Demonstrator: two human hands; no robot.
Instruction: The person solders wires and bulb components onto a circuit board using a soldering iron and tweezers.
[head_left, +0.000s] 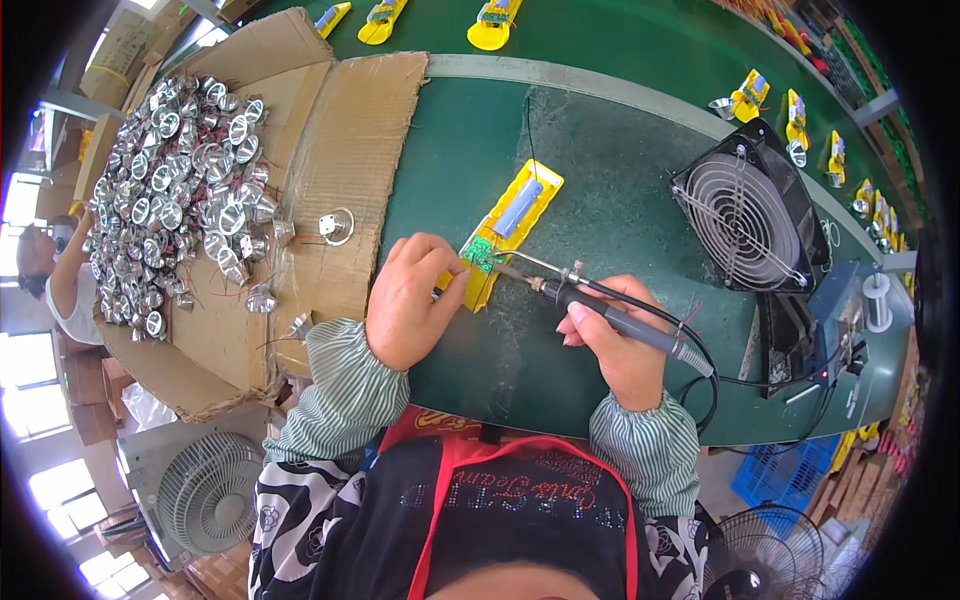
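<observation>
A yellow plastic housing (546, 182) lies slantwise on the green bench mat, with a blue cylindrical battery (519, 207) in its upper part. Toward its near end sits a small green circuit board (482, 254). My left hand (412, 305) is closed in a pinch beside the board's left edge; a bit of something shiny shows under the fingers, mostly hidden. In my right hand (627, 350) is a grey-handled soldering iron (640, 330) with a thin metal feed tube (535, 262) clamped along it. Both tips point at the board's right side.
Many silver lamp reflectors (165, 200) with wires fill a cardboard box at left; one reflector (337, 226) rests on its flap. At right stand a black square fan (740, 215) and a solder spool (877, 300). More yellow housings (490, 28) line the far green belt.
</observation>
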